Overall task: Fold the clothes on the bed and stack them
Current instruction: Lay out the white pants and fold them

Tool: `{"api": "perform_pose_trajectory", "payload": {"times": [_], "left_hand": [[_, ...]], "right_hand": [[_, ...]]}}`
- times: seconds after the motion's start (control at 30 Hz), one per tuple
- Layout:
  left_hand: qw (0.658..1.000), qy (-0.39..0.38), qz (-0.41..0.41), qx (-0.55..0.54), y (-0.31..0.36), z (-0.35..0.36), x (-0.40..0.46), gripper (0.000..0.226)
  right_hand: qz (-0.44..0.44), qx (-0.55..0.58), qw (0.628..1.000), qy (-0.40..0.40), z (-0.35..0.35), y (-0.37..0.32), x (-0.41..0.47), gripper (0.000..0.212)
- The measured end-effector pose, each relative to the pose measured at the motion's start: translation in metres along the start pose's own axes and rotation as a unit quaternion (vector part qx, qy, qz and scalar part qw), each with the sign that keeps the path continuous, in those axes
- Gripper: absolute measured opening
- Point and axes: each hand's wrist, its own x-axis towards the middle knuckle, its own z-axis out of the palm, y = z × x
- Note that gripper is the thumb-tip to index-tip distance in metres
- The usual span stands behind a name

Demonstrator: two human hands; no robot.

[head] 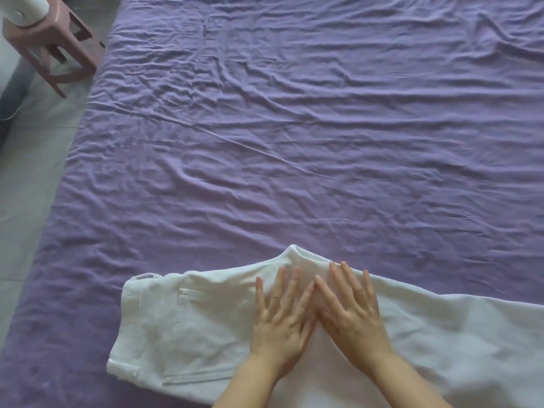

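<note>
On purple bed (294, 128), white trousers (182, 328) under 2 flat, spread hands: left (282, 316), right (350, 310), side by side.

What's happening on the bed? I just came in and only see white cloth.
A person is flattening white trousers laid sideways on the purple sheet. The left hand and right hand lie side by side, fingers straight, pressing on the cloth near the crotch. The waistband is at the left; the legs run off to the right. No folded stack shows yet. A pink stool stands beside the bed.
</note>
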Motion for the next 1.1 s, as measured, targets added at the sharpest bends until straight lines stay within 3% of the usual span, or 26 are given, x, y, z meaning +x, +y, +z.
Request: {"api": "perform_pose_trajectory", "payload": {"times": [0.2,0.43,0.53,0.67,0.77,0.87,0.93,1.03,1.1], "left_hand": [[0.999,-0.035,-0.026,0.03,-0.002,0.033,0.015,0.069],[0.993,-0.075,-0.072,0.05,0.019,0.016,0.019,0.068],[0.991,-0.082,-0.1,0.015,0.067,0.004,0.031,0.073],[0.994,-0.108,-0.018,-0.015,0.167,0.016,0.045,0.062],[0.989,-0.139,0.054,-0.022,0.242,0.026,0.05,0.059],[0.98,-0.18,0.082,-0.017,0.295,0.033,0.055,0.054],[0.979,-0.184,0.08,-0.026,0.318,0.035,0.06,0.051],[0.985,-0.141,0.09,-0.051,0.339,0.036,0.065,0.042],[0.985,-0.112,0.092,-0.093,0.349,0.032,0.072,0.049]], "right_hand": [[-0.028,-0.048,0.993,-0.108,-0.004,0.071,-0.045,0.053],[0.049,-0.06,0.981,-0.177,-0.047,0.144,-0.092,0.056],[0.112,-0.075,0.971,-0.196,-0.074,0.183,-0.115,0.054],[0.248,-0.079,0.94,-0.219,-0.107,0.241,-0.147,0.058],[0.278,-0.101,0.931,-0.215,-0.118,0.285,-0.171,0.054],[0.271,-0.138,0.941,-0.151,-0.126,0.32,-0.181,0.046],[0.284,-0.104,0.944,-0.135,-0.136,0.334,-0.175,0.052],[0.239,-0.055,0.967,-0.075,-0.155,0.344,-0.163,0.015],[0.251,0.056,0.963,-0.079,-0.174,0.344,-0.154,0.015]]}}
